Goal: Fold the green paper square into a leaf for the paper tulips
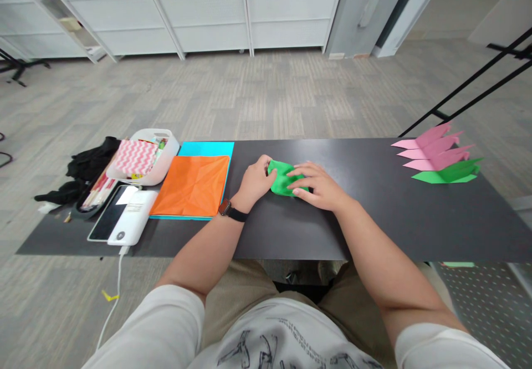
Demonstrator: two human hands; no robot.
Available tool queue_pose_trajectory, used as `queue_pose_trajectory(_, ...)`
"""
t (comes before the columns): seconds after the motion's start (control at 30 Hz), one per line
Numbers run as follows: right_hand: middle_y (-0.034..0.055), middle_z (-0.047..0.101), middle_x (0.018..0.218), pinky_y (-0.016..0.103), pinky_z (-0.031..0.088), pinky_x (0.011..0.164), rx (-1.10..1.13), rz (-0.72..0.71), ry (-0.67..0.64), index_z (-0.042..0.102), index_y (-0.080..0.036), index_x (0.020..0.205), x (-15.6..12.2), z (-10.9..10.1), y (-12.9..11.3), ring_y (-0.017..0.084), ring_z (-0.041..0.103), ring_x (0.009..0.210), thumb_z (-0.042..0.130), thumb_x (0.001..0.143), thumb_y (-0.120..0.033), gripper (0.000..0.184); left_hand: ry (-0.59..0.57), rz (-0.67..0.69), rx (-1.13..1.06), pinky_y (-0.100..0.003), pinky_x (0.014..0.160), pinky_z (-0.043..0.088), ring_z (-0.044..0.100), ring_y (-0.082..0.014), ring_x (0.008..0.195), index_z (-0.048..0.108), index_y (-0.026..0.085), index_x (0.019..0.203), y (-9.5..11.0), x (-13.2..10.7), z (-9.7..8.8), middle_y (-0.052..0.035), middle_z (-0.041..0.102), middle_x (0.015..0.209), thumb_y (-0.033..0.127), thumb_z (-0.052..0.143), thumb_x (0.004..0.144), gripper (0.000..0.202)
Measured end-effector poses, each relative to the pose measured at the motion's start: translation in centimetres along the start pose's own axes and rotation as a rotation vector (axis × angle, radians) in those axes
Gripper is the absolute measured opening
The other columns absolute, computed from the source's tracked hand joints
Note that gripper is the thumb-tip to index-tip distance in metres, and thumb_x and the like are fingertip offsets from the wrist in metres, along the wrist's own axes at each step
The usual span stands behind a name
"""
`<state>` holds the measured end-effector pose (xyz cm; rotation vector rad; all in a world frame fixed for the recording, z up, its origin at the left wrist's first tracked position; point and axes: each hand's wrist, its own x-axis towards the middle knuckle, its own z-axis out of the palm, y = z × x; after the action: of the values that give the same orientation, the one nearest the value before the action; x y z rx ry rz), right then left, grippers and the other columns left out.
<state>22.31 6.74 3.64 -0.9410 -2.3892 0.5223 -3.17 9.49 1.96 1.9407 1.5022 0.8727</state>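
Observation:
A small folded piece of green paper (282, 179) lies on the dark table in front of me. My left hand (258, 178), with a black-banded watch on its wrist, pinches the paper's left edge between thumb and fingers. Over the paper's right part rests my right hand (318, 186), its fingers spread and the fingertips on the green surface. These fingers hide part of the paper's right side. At the table's right end stand folded pink paper shapes (434, 150) in a row, with a green folded paper shape (446, 174) nearest me.
Left of my hands, orange paper (193, 186) lies over blue sheets (208, 148). Farther left are a white basket (168, 161) of small items, a white power bank (132, 218) with a cable, a dark-screened device (108, 216) and black cloth (93, 158). The dark table (386, 214) extends rightward.

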Motion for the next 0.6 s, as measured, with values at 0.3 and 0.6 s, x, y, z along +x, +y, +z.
queue_pose_trajectory(0.3, 0.0018, 0.076, 0.141, 0.075, 0.013, 0.134, -0.073, 0.031, -0.032, 0.086, -0.04, 0.114, -0.14, -0.01, -0.71, 0.035, 0.054, 0.149, 0.074, 0.1, -0.044, 0.018, -0.032, -0.032, -0.125, -0.026, 0.07, 0.048, 0.063, -0.0153, 0.077, 0.058, 0.022, 0.089, -0.82, 0.78, 0.81, 0.0036, 0.068, 0.082, 0.045, 0.065, 0.099, 0.026)
queue_pose_trajectory(0.6, 0.0023, 0.07, 0.146, 0.078, 0.016, 0.132, -0.124, -0.015, -0.003, 0.087, -0.037, 0.092, -0.42, 0.08, -0.5, 0.036, 0.053, 0.15, 0.081, 0.094, -0.037, 0.006, 0.091, -0.031, -0.064, -0.036, 0.092, 0.057, 0.071, -0.0209, 0.098, 0.059, 0.024, 0.127, -0.59, 0.97, -0.15, -0.0042, 0.074, 0.112, 0.024, 0.067, 0.095, 0.033)
